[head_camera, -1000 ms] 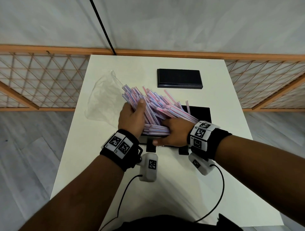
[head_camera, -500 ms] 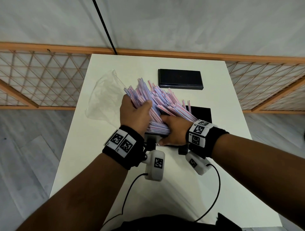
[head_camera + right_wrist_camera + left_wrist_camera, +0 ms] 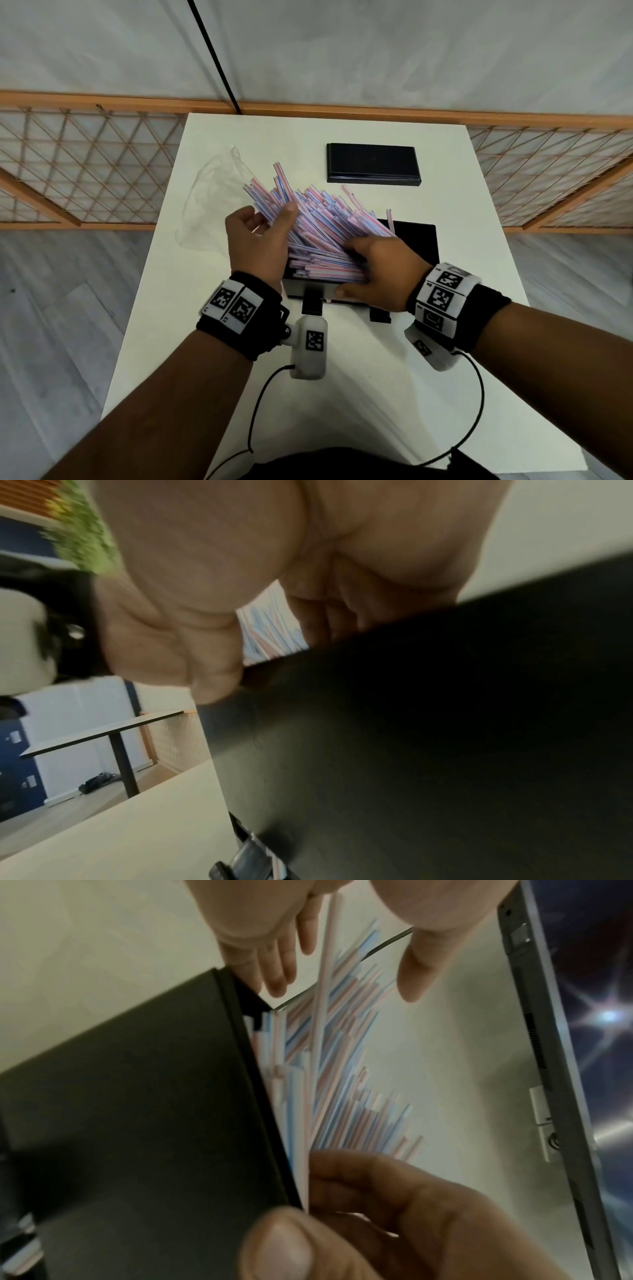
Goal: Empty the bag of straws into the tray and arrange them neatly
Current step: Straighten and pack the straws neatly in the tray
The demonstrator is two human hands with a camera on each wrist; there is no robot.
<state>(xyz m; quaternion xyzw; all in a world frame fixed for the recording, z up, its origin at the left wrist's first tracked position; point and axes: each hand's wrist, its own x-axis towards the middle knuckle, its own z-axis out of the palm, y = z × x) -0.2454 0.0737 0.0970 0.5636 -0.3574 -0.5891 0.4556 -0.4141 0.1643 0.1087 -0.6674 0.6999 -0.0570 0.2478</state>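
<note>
A heap of pink, blue and white straws [image 3: 322, 222] lies slanted in the black tray [image 3: 421, 240], its far ends fanning up and left past the rim. My left hand [image 3: 263, 216] is at the heap's left side with thumb and fingers spread apart; the left wrist view shows straws [image 3: 342, 1069] running between them, ungripped. My right hand [image 3: 349, 270] curls its fingers over the straws' near ends, and its thumb [image 3: 205, 669] lies on the tray's front wall [image 3: 411, 723]. The empty clear bag [image 3: 212, 202] lies to the left on the table.
A second flat black tray or lid [image 3: 373, 164] sits at the back of the white table [image 3: 342, 377]. Two black clips [image 3: 311, 303] jut from the tray's front. A wooden lattice fence [image 3: 85, 171] runs behind the table. Wrist camera cables trail near the front edge.
My left hand has loosened its grip on the bundle and spread open at the heap's left side. The straws fan out more. The right hand has stayed on the near ends.
</note>
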